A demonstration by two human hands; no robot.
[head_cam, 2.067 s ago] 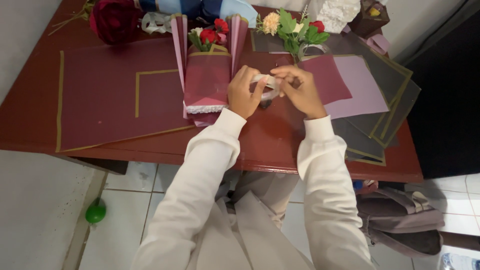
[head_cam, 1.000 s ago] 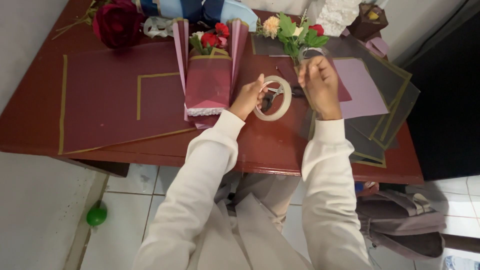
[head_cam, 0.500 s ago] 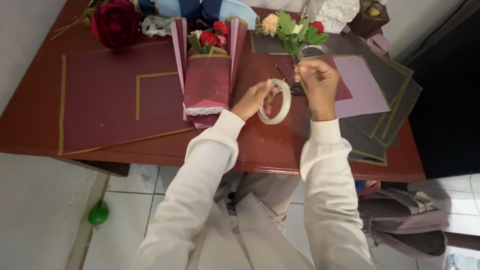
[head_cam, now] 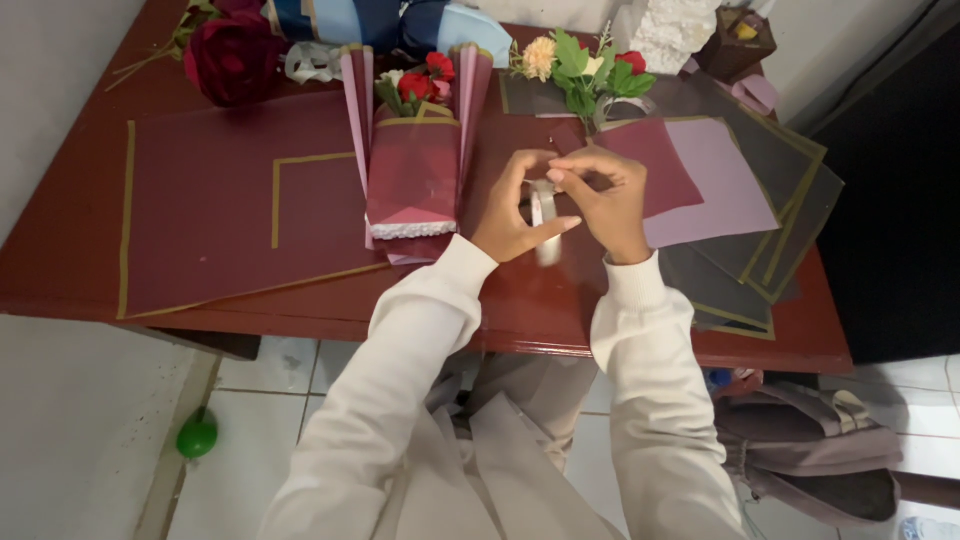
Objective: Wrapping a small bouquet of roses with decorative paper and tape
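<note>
Here both hands meet over the middle of the dark red wooden table (head_cam: pixel 300 305), sharing a white roll of tape (head_cam: pixel 543 214).

The left hand (head_cam: pixel 510 212) curls its fingers round the roll, seen edge-on; the right hand (head_cam: pixel 605 200) pinches at its top with thumb and forefinger. Just beside them, toward the far edge, lies a small burgundy-wrapped bouquet of red flowers (head_cam: pixel 415 150); grey and pink wrapping sheets (head_cam: pixel 740 190) fan toward the right edge.

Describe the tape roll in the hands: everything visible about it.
The tape roll is a thin, pale ring, whitish and slightly blurred, seen nearly edge-on and standing upright above the red-brown table. The left hand cups it from the left, thumb below; the right hand pinches near its top. Any loose tape end cannot be made out.
</note>
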